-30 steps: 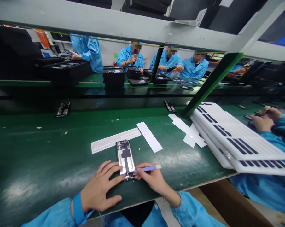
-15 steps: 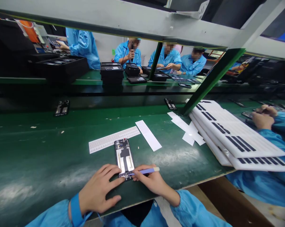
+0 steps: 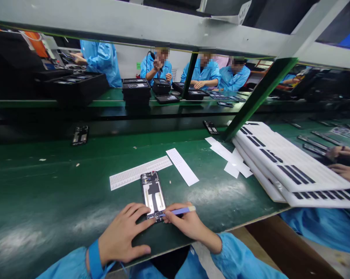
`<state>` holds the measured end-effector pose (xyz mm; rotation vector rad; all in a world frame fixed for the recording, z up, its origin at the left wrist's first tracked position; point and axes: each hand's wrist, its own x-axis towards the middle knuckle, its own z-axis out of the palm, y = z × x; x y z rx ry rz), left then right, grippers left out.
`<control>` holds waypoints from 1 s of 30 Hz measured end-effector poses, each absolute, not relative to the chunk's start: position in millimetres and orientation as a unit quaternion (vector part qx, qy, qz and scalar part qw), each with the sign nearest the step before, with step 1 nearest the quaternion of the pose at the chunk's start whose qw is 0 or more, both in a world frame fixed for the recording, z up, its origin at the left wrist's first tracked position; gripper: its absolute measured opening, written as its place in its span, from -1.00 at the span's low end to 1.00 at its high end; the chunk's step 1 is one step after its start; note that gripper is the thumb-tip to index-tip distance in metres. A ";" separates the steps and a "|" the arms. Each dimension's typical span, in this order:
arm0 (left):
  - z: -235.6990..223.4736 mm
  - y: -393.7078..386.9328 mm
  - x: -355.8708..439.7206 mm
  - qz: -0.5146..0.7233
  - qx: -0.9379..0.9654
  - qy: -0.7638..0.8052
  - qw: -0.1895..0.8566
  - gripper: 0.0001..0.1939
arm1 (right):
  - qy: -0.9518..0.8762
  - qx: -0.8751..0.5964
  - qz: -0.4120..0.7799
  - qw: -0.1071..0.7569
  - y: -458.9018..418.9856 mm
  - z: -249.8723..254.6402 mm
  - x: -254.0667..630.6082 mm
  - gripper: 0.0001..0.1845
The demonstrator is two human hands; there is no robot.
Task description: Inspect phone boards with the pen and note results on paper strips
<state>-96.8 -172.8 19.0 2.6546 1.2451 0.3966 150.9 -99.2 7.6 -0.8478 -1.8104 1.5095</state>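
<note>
An opened phone (image 3: 153, 193) with its back cover off lies lengthwise on the green bench (image 3: 47, 186) in front of me. My left hand (image 3: 124, 234) rests flat beside it, fingers spread, fingertips touching the phone's near left edge. My right hand (image 3: 186, 224) pinches a blue stick tool (image 3: 179, 211), whose tip touches the phone's near end. Two white sticker strips (image 3: 140, 171) (image 3: 182, 166) lie just beyond the phone.
Stacked white trays with black slots (image 3: 285, 164) sit at the right, loose white papers (image 3: 230, 159) beside them. A green post (image 3: 250, 104) rises at the right. Other phones (image 3: 79, 134) (image 3: 210, 127) lie on the belt. A neighbour's hands (image 3: 345, 162) are at the right; several people work opposite.
My hands and the tool have stayed on the phone's near end, with only slight shifts. The neighbour's hands at the right have moved lower and further right.
</note>
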 end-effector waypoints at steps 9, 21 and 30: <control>22.5 -172.7 -93.6 0.135 0.902 0.407 0.048 -0.41 | -0.694 -0.322 0.564 0.311 -97.1 2.4 149.3 -0.78; 21.2 -174.4 -94.0 0.133 0.902 0.407 0.048 -0.42 | -0.621 -0.332 0.628 0.331 -96.3 -2.1 148.7 -0.63; 21.6 -175.5 -92.9 0.172 0.893 0.412 0.061 -0.53 | -0.633 -0.334 0.637 0.288 -96.8 0.0 149.7 -0.65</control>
